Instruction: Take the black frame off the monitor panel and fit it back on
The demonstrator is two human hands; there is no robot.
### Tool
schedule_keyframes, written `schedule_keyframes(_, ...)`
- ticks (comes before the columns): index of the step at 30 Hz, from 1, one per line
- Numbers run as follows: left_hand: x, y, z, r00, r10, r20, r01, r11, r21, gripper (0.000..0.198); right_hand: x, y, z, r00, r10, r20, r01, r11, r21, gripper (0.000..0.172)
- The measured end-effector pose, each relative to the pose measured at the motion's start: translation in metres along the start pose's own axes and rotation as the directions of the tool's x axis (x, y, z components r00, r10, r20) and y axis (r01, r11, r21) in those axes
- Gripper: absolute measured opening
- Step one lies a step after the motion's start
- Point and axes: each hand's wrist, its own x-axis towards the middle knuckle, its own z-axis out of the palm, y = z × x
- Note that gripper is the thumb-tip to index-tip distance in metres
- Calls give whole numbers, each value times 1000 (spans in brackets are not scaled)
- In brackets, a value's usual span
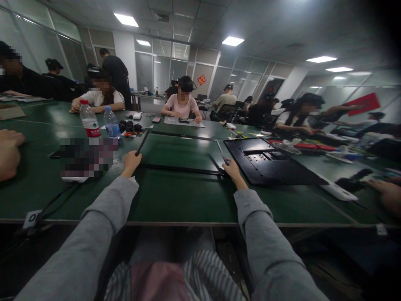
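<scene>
at the green tabletop (184, 196), clamps the left hand (131, 162) round one side of a thin black frame (184, 169) and the right hand (232, 169) round the opposite side. holds the frame straight ahead, hard to tell whether resting or raised. just to the right, shows a black panel (269, 169) lying flat. farther off, left, shows a red-capped bottle (90, 121) beside a blue-capped bottle (112, 124); beyond, shows a person in pink (181, 104) at a pale mat (172, 121).
</scene>
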Motion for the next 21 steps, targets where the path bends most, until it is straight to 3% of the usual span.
schedule_keyframes(3, -4, 0, -1, 1000, 21, 0, -21, 995, 97, 36, 0, 0, 0, 998, -68, 0, 68, 997, -32, 51)
schedule_keyframes(8, -3, -3, 3, 996, 72, 52, -80, 977, 198, 42, 0, 5, -1, 989, -149, 4, 144, 949, -282, 40)
schedule_keyframes(14, 0, -6, 6, 997, 53, 65, -63, 984, 166, 45, -3, 6, 0, 994, -96, 43, 105, 864, -493, 44)
schedule_keyframes(21, -4, -2, 4, 997, 53, 52, -60, 987, 151, 40, -3, 7, 3, 998, -44, 34, 55, 864, -501, 46)
